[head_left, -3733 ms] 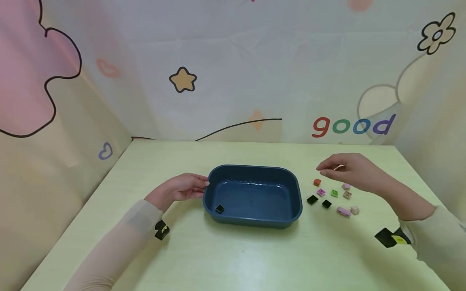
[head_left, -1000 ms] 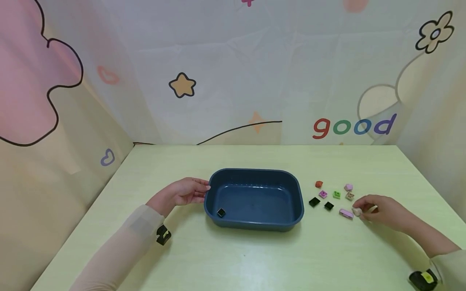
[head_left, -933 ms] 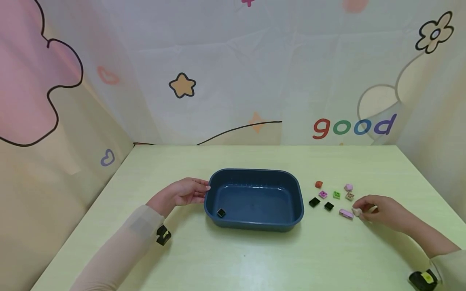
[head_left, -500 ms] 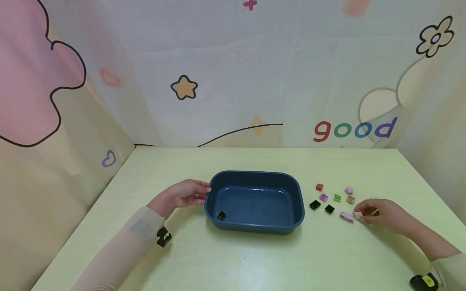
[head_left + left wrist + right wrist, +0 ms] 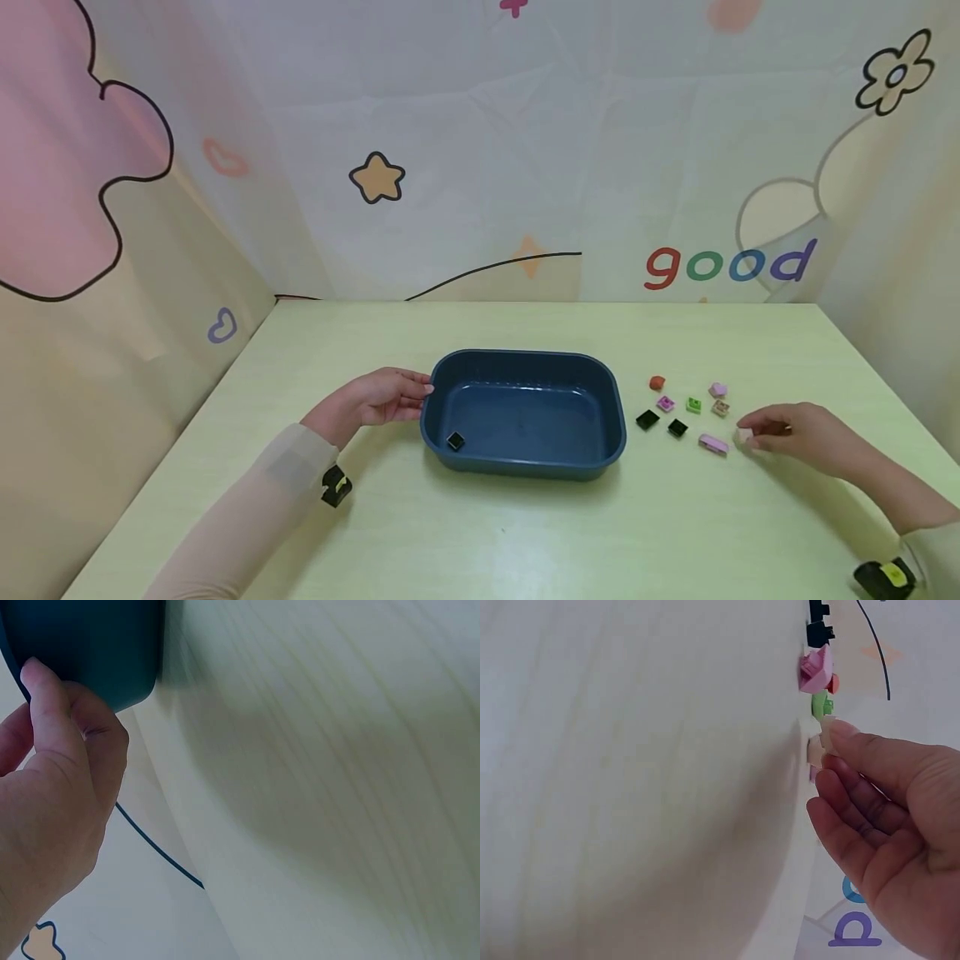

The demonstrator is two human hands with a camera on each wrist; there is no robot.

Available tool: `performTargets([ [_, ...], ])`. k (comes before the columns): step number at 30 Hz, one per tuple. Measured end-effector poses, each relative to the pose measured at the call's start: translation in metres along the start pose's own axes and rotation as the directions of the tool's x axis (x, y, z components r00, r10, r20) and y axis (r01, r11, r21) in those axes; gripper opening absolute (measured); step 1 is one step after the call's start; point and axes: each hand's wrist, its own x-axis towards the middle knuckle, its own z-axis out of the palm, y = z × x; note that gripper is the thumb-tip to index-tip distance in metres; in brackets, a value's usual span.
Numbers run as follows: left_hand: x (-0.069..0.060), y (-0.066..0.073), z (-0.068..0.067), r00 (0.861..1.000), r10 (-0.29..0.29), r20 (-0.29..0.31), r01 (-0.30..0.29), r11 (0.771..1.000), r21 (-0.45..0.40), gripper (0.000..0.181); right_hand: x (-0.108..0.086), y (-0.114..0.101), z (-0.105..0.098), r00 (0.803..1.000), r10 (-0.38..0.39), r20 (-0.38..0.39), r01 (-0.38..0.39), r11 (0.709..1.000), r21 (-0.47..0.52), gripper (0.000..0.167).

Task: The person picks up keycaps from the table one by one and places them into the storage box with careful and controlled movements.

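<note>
My left hand (image 5: 386, 396) grips the left end of a dark blue plastic basin (image 5: 525, 473), its thumb at the rim in the left wrist view. One small black toy brick (image 5: 455, 440) lies in the basin's near left corner. To the right of the basin, my right hand (image 5: 813, 437) pinches a small cream toy brick (image 5: 743, 436) between thumb and finger. In the right wrist view this cream brick (image 5: 827, 735) is partly covered by the thumb. Just left of the fingertips lies a long pink brick (image 5: 713, 444), apart from the hand.
Several loose bricks lie right of the basin: orange (image 5: 657, 382), magenta (image 5: 665, 404), green (image 5: 693, 405), tan (image 5: 721, 408), lilac (image 5: 718, 389) and two black, one at the left (image 5: 647, 420), one nearer (image 5: 678, 428). A printed curtain (image 5: 480, 167) hangs behind the table.
My right hand came down from above the bricks to the cream one, then shifted slightly right with it, away from the long pink brick. The left hand keeps its hold on the basin.
</note>
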Motion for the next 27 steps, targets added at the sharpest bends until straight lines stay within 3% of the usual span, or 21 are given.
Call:
performTargets([
  [19, -0.004, 0.000, 0.001, 1.000, 0.014, 0.003, -0.014, 1.000, 0.006, 0.039, 0.008, -0.028, -0.040, 0.998, 0.024, -0.057, -0.026, 0.999, -0.032, 0.033],
  [27, -0.001, -0.001, 0.001, 1.000, 0.015, 0.009, -0.015, 1.000, -0.002, 0.037, 0.019, -0.045, -0.052, 0.998, -0.020, -0.067, 0.017, 0.999, -0.041, 0.029],
])
